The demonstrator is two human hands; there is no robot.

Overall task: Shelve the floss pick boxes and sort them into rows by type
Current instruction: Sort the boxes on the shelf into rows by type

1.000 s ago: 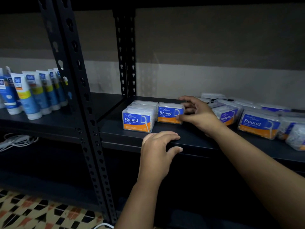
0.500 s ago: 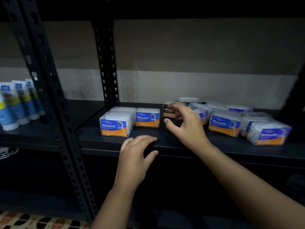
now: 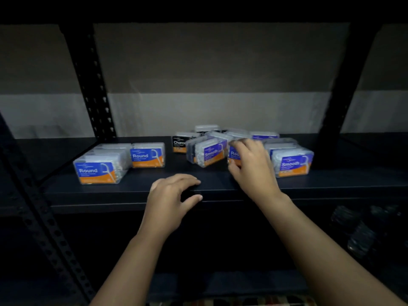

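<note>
Right hand fingers curled round a Round box; Smooth boxes either side. Left hand relaxed, holding nothing, on shelf edge.

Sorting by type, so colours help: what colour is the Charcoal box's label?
Black with white lettering and an orange strip below, on the Charcoal box, seen in the head view.

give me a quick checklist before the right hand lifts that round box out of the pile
1. Right hand on the Round box: ok, fingers curl over its top, thumb at its lower front.
2. Label is Round: ok, only "Ro" shows.
3. Grip firm: cannot tell, blurred.
4. Neighbours clear: not ok, a Smooth box leans close on its left.
5. Space by the Round row: ok, bare shelf to its right.
6. Left hand free: ok, rests on the shelf edge.
</note>
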